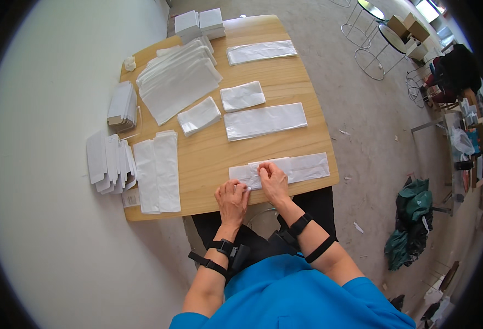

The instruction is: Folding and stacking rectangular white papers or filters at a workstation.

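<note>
Near the front edge of the wooden table lies a long, flat white folded sheet (310, 166), thin and slightly wrinkled; whether it is paper or plastic I cannot tell. My right hand (273, 183) pinches its upper layer around the middle. At the left end, my left hand (232, 202) has its fingers curled and closed at the sheet's lower edge. Another long white strip (266, 121) lies just beyond, with two shorter folded white packets (242, 96) above and left of it. A further strip (262, 52) is at the far right.
White sheets (178, 88) fan out at the table's (208, 164) left. Folded white sheets (158, 172) lie nearer. Flat white cartons (110, 162) lean along the wall side, and white stacks (199, 23) stand at the far end. Right, on the floor, is a dark green bag (414, 214).
</note>
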Demonstrator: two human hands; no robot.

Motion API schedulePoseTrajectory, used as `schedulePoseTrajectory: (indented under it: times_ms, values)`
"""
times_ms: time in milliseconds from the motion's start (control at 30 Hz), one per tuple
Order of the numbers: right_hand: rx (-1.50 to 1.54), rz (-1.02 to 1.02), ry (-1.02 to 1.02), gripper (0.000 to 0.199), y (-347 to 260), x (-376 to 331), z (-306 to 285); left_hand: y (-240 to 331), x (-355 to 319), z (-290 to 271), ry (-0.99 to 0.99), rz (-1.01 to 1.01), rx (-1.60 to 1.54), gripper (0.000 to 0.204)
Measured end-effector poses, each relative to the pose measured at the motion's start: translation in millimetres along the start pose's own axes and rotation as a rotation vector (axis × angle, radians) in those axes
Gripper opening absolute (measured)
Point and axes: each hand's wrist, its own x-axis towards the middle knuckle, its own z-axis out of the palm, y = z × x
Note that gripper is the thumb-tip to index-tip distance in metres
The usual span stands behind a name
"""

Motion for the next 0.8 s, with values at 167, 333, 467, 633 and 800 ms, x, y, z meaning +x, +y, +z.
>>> schedulePoseTrajectory:
  times_ms: [167,333,467,633,800]
  values:
    - [-0.004,0.035,0.006,0.018,-6,0,-2,-1,1,5,0.040,-0.023,-0.059,0.014]
    - [-0.021,0.027,-0.009,0.018,-10,0,-4,0,-2,14,0.383,-0.630,-0.862,0.010]
    - [-0.033,0.004,-0.002,0.023,-15,-1,-10,14,6,9,0.509,-0.714,-1.123,0.014]
    - [0.002,0.003,-0.026,0.036,-52,-13,-32,40,14,-5,0.402,-0.433,-0.735,0.010]
    - [-0.063,0.068,-0.051,0.034,-46,-10,-43,63,18,-2,0.204,0.004,-0.428,0.016]
